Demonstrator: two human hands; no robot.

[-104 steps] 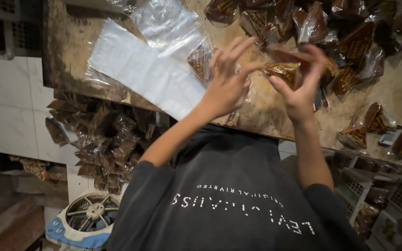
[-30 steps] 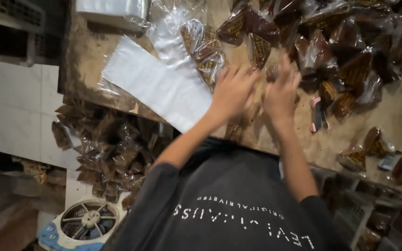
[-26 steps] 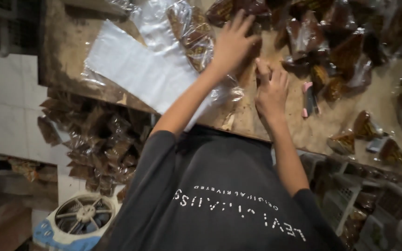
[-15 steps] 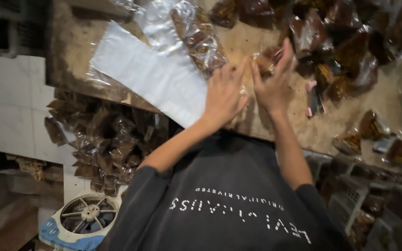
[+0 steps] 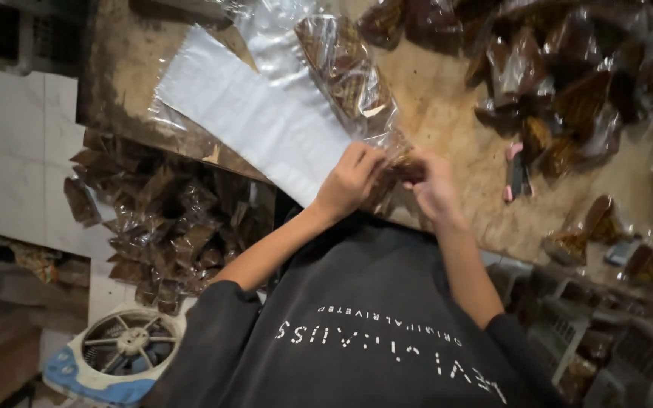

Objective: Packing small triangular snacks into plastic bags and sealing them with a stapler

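Both hands, left hand [image 5: 349,185] and right hand [image 5: 434,185], pinch the near end of a long clear bag [image 5: 345,72] of brown snacks lying on the surface [image 5: 447,113]. The bag looks filled, its end not yet closed; many finished packets [image 5: 561,75] lie far right.

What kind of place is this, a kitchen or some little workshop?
Probably a small home workshop for packing snacks. Both hands work on a long clear bag of brown pieces at a worn table, with filled packets heaped on the floor and empty flat bags alongside.
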